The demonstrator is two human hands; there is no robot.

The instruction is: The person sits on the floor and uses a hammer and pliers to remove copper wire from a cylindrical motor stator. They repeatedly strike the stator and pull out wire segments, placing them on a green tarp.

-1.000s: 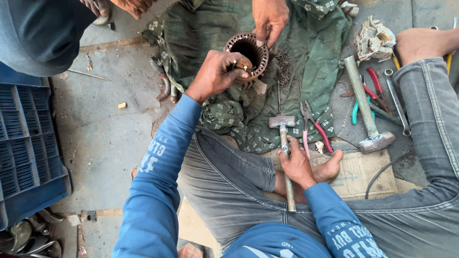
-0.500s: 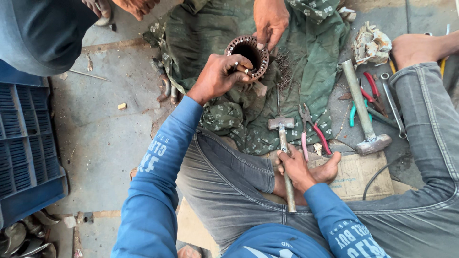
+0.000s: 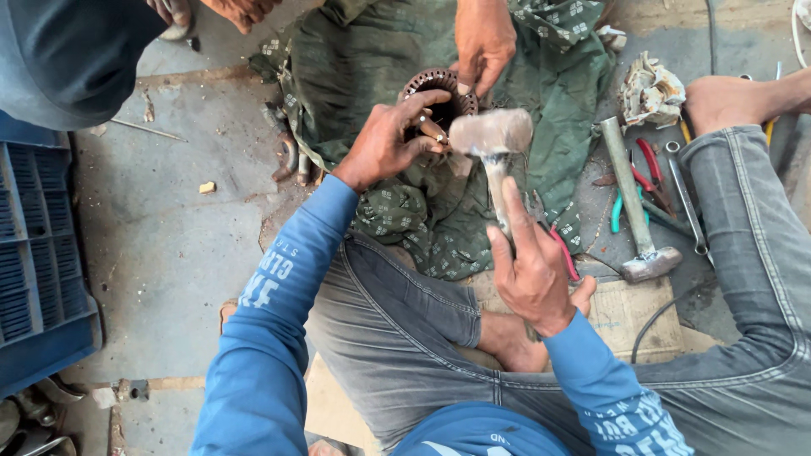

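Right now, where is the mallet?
In the head view the mallet is raised near the centre, gripped by the right hand. Its head hangs just right of the left hand at the round motor stator on the green cloth.

Blue long sleeves with pale lettering, grey jeans, bare feet

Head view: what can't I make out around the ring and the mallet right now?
- Inside of the round metal ring: covered by the left hand and another person's hand.
- Small tool tip: hidden by the mallet head.
- Mallet handle's end: inside the right hand.
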